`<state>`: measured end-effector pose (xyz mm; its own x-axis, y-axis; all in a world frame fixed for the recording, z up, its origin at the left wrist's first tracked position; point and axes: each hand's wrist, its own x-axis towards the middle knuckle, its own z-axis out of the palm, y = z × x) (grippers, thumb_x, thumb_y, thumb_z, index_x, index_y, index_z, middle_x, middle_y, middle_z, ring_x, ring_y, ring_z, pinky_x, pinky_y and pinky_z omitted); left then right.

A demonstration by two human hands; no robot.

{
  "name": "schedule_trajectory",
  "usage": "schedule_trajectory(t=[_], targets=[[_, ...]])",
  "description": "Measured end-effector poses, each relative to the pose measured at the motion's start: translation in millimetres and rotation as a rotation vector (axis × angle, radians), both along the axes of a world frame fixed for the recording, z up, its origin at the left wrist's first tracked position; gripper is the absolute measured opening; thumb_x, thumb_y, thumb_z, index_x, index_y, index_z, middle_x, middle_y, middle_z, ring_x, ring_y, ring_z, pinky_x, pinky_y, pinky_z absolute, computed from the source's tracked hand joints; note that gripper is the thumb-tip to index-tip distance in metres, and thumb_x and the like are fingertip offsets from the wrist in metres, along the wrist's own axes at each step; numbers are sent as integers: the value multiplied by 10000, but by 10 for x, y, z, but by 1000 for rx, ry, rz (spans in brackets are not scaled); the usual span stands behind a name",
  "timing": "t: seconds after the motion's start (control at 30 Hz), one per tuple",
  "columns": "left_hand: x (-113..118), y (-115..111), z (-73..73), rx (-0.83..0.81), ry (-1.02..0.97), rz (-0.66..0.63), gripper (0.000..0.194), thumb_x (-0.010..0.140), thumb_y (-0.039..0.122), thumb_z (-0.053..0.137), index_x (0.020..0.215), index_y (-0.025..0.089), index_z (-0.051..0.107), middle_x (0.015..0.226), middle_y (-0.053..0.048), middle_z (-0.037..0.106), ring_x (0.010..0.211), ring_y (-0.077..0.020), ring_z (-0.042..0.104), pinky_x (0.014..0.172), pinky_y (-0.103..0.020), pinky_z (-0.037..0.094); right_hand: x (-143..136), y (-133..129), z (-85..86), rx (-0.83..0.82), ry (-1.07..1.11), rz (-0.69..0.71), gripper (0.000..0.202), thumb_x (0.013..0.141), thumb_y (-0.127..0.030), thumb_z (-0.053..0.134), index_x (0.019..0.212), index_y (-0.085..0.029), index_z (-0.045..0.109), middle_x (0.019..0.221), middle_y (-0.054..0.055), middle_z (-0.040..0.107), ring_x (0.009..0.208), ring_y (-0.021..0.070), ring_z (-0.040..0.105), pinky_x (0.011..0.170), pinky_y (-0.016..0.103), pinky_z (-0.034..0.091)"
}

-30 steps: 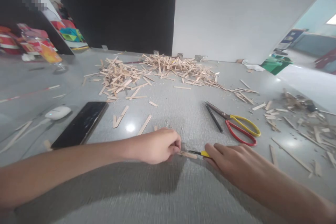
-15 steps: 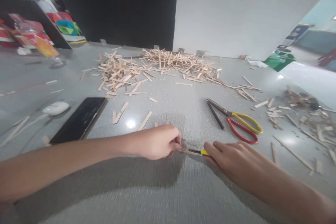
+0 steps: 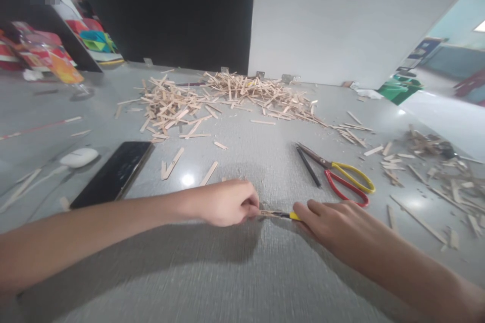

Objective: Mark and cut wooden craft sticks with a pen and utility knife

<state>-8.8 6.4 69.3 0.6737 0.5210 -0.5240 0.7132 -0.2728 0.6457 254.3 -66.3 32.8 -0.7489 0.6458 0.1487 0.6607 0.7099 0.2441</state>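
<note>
Low over the table's front middle, my left hand (image 3: 231,203) is closed in a pinch on a small wooden stick (image 3: 265,213), which pokes out to the right of the fingertips. My right hand (image 3: 329,219) is wrapped round a utility knife with a yellow handle (image 3: 294,216). Its dark blade lies against the stick's right end; whether it cuts in, I cannot tell. Fingers hide most of the handle. Beyond the right hand rest scissors (image 3: 329,164) with one yellow and one red loop, and a black pencil-like rod (image 3: 308,165) beside them.
A heap of wooden sticks (image 3: 170,103) spreads along the back by the panels. More sticks and scraps (image 3: 454,186) litter the right side. At left lie a black phone (image 3: 113,174) and a white mouse (image 3: 79,157); a bottle (image 3: 64,65) stands behind them.
The knife blade and the stick have come more into line with each other. Both hands stay in nearly the same place; the view has shifted slightly.
</note>
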Motion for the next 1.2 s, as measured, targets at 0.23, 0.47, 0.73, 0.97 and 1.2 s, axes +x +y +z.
schedule_trajectory(t=[0.23,0.47,0.73,0.97,1.2], targets=[[2,49,-54,-10,-26,-13,218,923,192,543,714,189,604,630,22,554,554,-119,471,525,-250,321,15,10,-17,35,-79,17,315,811,22,519,966,-244,446,706,-54,569,505,164,548,539,372,183],[-3,51,-66,14,-38,-46,209,942,196,538,783,174,671,620,17,563,544,-125,487,519,-252,332,-102,16,8,84,-49,22,155,987,-139,510,893,-253,463,592,-61,585,432,177,569,512,391,165],[0,62,-91,68,-86,-83,189,886,101,557,750,166,670,630,35,573,571,-110,502,552,-232,354,-236,-111,151,144,-134,-81,302,641,20,582,786,-240,526,553,-32,593,393,162,553,470,346,154],[-12,48,-110,100,-101,-96,207,919,144,545,753,168,666,624,28,577,566,-118,510,543,-244,346,-358,-253,93,294,-228,-112,185,723,-57,607,720,-227,532,524,10,529,384,172,517,451,314,182],[6,4,-67,126,-115,-102,272,903,79,529,653,175,571,562,47,497,516,-110,454,536,-246,329,-118,16,19,225,-216,49,233,796,13,538,827,-218,549,604,-10,565,430,171,542,473,352,208]])
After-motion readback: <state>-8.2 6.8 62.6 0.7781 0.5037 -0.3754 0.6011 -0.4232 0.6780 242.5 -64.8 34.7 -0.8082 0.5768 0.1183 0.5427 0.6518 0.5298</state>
